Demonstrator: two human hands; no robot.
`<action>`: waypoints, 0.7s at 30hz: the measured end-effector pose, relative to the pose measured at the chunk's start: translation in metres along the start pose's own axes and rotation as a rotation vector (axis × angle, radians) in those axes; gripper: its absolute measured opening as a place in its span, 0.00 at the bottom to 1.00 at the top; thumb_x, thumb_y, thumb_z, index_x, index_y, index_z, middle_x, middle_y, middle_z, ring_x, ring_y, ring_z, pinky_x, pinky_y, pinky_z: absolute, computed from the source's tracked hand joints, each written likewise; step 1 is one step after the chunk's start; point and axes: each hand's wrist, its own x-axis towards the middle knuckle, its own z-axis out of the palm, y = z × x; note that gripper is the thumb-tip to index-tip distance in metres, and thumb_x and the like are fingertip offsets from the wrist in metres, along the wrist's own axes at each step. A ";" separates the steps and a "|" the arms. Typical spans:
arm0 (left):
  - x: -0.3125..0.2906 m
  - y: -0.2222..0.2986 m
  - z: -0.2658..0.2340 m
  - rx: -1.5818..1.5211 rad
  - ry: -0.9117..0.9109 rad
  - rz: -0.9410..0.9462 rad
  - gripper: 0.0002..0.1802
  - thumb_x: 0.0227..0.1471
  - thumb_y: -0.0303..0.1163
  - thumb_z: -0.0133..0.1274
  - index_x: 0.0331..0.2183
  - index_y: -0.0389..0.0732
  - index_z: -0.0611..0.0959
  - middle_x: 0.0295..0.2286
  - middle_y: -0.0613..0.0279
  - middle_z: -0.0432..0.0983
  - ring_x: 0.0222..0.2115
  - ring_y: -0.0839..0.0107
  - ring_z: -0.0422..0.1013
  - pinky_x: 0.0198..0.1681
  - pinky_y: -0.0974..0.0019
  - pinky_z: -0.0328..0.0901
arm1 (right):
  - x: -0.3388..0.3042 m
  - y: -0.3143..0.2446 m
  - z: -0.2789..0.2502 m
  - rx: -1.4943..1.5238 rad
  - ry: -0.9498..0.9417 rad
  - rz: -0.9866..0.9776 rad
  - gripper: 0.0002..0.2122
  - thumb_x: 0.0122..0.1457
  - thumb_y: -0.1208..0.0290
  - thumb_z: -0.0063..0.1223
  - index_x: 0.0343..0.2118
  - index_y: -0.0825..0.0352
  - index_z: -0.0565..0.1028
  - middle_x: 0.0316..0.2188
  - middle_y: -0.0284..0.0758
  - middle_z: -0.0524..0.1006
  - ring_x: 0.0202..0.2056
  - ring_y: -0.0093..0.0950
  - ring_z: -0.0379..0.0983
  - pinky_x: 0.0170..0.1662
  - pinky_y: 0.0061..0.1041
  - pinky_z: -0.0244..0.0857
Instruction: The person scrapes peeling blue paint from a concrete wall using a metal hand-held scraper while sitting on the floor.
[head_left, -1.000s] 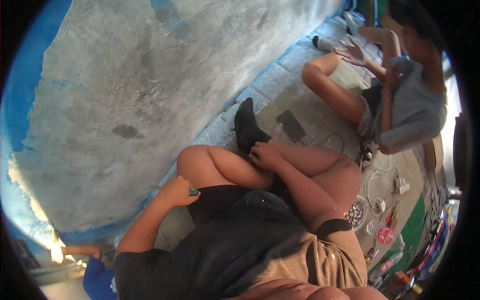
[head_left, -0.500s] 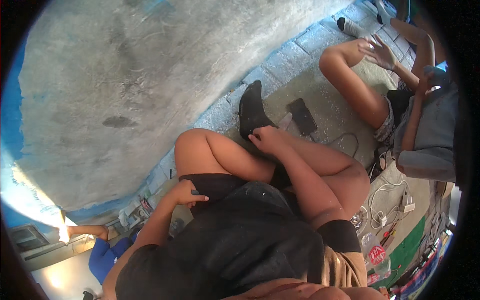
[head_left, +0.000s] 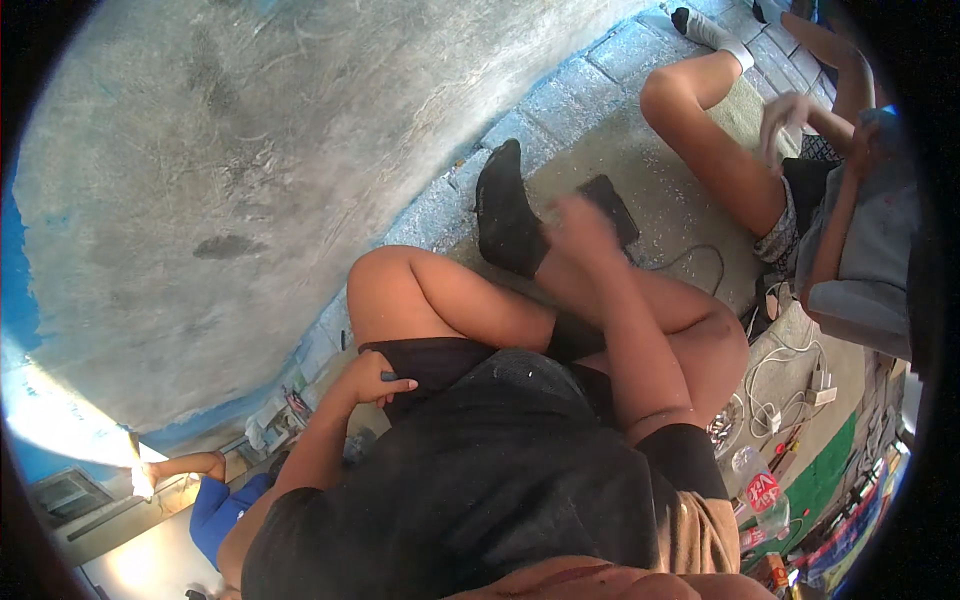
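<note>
My left hand [head_left: 368,382] rests at the left of my lap on the black shorts. Its fingers are curled, and a short dark thing [head_left: 388,377] shows between thumb and fingers, too small to name. My right hand [head_left: 580,232] is smeared by motion above my shin, beside the black sock [head_left: 507,215] on my foot. Just behind that hand lies a dark phone [head_left: 612,208] on the mat, partly covered by it. Whether the right fingers hold anything cannot be made out.
At right sits another person, with a blurred hand [head_left: 785,125] over their lap. White cables with a charger [head_left: 822,388], a plastic bottle [head_left: 765,497] and a green mat [head_left: 815,475] lie at lower right. A bare wall [head_left: 270,170] rises at left; someone in blue [head_left: 220,510] is behind.
My right hand has lifted off the sock and moved right and up toward the phone. My left hand stays put. The other person's spread hand has dropped toward their lap.
</note>
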 end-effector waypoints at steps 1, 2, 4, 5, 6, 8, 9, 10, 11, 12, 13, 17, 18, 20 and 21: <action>0.001 -0.002 0.000 0.002 -0.003 0.003 0.32 0.56 0.54 0.67 0.15 0.36 0.85 0.14 0.61 0.80 0.16 0.69 0.79 0.25 0.66 0.74 | 0.009 0.030 -0.006 -0.135 0.131 0.053 0.20 0.61 0.58 0.66 0.53 0.62 0.79 0.54 0.49 0.80 0.56 0.51 0.77 0.58 0.55 0.71; 0.000 -0.007 0.005 -0.025 0.013 0.017 0.32 0.56 0.54 0.67 0.15 0.36 0.85 0.14 0.61 0.80 0.15 0.69 0.79 0.24 0.66 0.74 | 0.006 0.035 -0.021 -0.239 0.104 0.223 0.24 0.59 0.58 0.69 0.55 0.63 0.77 0.56 0.49 0.78 0.57 0.51 0.76 0.58 0.55 0.72; 0.001 -0.013 0.006 -0.047 0.034 0.043 0.33 0.57 0.54 0.67 0.15 0.36 0.85 0.14 0.61 0.80 0.15 0.69 0.79 0.24 0.66 0.73 | 0.000 0.048 -0.040 -0.348 0.092 0.394 0.28 0.56 0.58 0.72 0.56 0.63 0.74 0.59 0.49 0.76 0.58 0.50 0.76 0.58 0.56 0.72; 0.002 -0.013 0.006 -0.043 0.047 0.054 0.34 0.56 0.57 0.67 0.14 0.36 0.84 0.13 0.60 0.80 0.15 0.69 0.79 0.24 0.66 0.74 | -0.003 0.059 -0.037 -0.361 0.024 0.482 0.33 0.53 0.56 0.75 0.58 0.65 0.72 0.59 0.49 0.76 0.58 0.49 0.76 0.58 0.55 0.72; 0.001 -0.014 0.006 -0.041 0.061 0.064 0.36 0.54 0.59 0.68 0.13 0.35 0.84 0.13 0.59 0.79 0.15 0.69 0.79 0.24 0.66 0.75 | -0.005 0.068 -0.031 -0.374 -0.045 0.569 0.38 0.50 0.55 0.77 0.60 0.66 0.71 0.59 0.49 0.76 0.58 0.49 0.77 0.59 0.54 0.71; -0.002 -0.011 0.006 -0.048 0.063 0.069 0.34 0.56 0.56 0.68 0.14 0.35 0.84 0.13 0.60 0.80 0.15 0.69 0.79 0.23 0.65 0.74 | -0.011 0.059 -0.015 -0.448 0.006 0.555 0.41 0.48 0.54 0.79 0.61 0.67 0.69 0.60 0.50 0.76 0.58 0.48 0.76 0.60 0.53 0.71; -0.002 -0.010 0.006 -0.046 0.062 0.069 0.32 0.57 0.53 0.68 0.15 0.35 0.85 0.14 0.61 0.80 0.15 0.69 0.78 0.23 0.65 0.73 | -0.012 0.056 -0.009 -0.513 0.057 0.546 0.44 0.46 0.52 0.80 0.62 0.68 0.67 0.60 0.51 0.75 0.59 0.48 0.76 0.61 0.52 0.70; 0.000 -0.013 0.006 -0.053 0.065 0.078 0.32 0.57 0.53 0.68 0.15 0.35 0.85 0.14 0.61 0.80 0.15 0.69 0.78 0.23 0.65 0.73 | -0.009 0.059 -0.007 -0.523 0.062 0.543 0.44 0.46 0.52 0.80 0.62 0.68 0.67 0.60 0.51 0.75 0.59 0.48 0.76 0.61 0.52 0.70; 0.001 -0.018 0.007 -0.074 0.069 0.100 0.33 0.57 0.54 0.67 0.15 0.35 0.84 0.14 0.60 0.80 0.14 0.69 0.78 0.23 0.65 0.73 | -0.004 0.065 -0.004 -0.518 0.056 0.553 0.45 0.46 0.52 0.80 0.63 0.68 0.67 0.60 0.52 0.75 0.59 0.48 0.75 0.62 0.52 0.69; 0.002 -0.021 0.008 -0.094 0.073 0.123 0.34 0.58 0.54 0.67 0.14 0.35 0.84 0.13 0.60 0.79 0.14 0.69 0.78 0.23 0.65 0.73 | -0.002 0.072 -0.003 -0.513 0.049 0.564 0.46 0.45 0.52 0.80 0.63 0.67 0.66 0.60 0.52 0.75 0.60 0.49 0.75 0.63 0.53 0.68; 0.002 -0.021 0.007 -0.100 0.079 0.128 0.34 0.58 0.54 0.67 0.14 0.35 0.84 0.13 0.60 0.79 0.14 0.69 0.78 0.23 0.65 0.73 | 0.000 0.072 -0.002 -0.519 0.054 0.558 0.46 0.45 0.52 0.80 0.63 0.67 0.66 0.60 0.52 0.75 0.60 0.49 0.75 0.63 0.53 0.68; -0.002 -0.024 0.009 -0.077 0.098 0.131 0.37 0.57 0.60 0.65 0.13 0.36 0.85 0.12 0.61 0.79 0.14 0.70 0.79 0.24 0.66 0.75 | -0.003 0.063 -0.003 -0.487 0.103 0.529 0.42 0.44 0.57 0.80 0.60 0.67 0.68 0.59 0.51 0.74 0.58 0.49 0.77 0.60 0.48 0.73; -0.003 -0.025 0.010 -0.088 0.109 0.117 0.38 0.57 0.60 0.65 0.13 0.36 0.85 0.12 0.61 0.79 0.14 0.70 0.79 0.23 0.66 0.74 | -0.006 0.059 -0.005 -0.486 0.160 0.504 0.39 0.46 0.60 0.79 0.59 0.67 0.69 0.57 0.51 0.74 0.57 0.47 0.77 0.58 0.47 0.74; -0.005 -0.027 0.015 -0.109 0.140 0.126 0.38 0.58 0.60 0.64 0.13 0.36 0.84 0.12 0.61 0.79 0.14 0.70 0.79 0.23 0.66 0.74 | -0.009 0.051 -0.012 -0.461 0.286 0.419 0.35 0.48 0.64 0.76 0.58 0.68 0.69 0.55 0.50 0.74 0.56 0.48 0.78 0.57 0.47 0.75; -0.006 -0.027 0.017 -0.124 0.165 0.133 0.37 0.58 0.60 0.64 0.13 0.36 0.84 0.12 0.61 0.79 0.14 0.71 0.78 0.22 0.67 0.74 | -0.010 0.049 -0.015 -0.428 0.408 0.339 0.32 0.51 0.69 0.73 0.58 0.68 0.69 0.53 0.50 0.74 0.55 0.48 0.78 0.55 0.47 0.76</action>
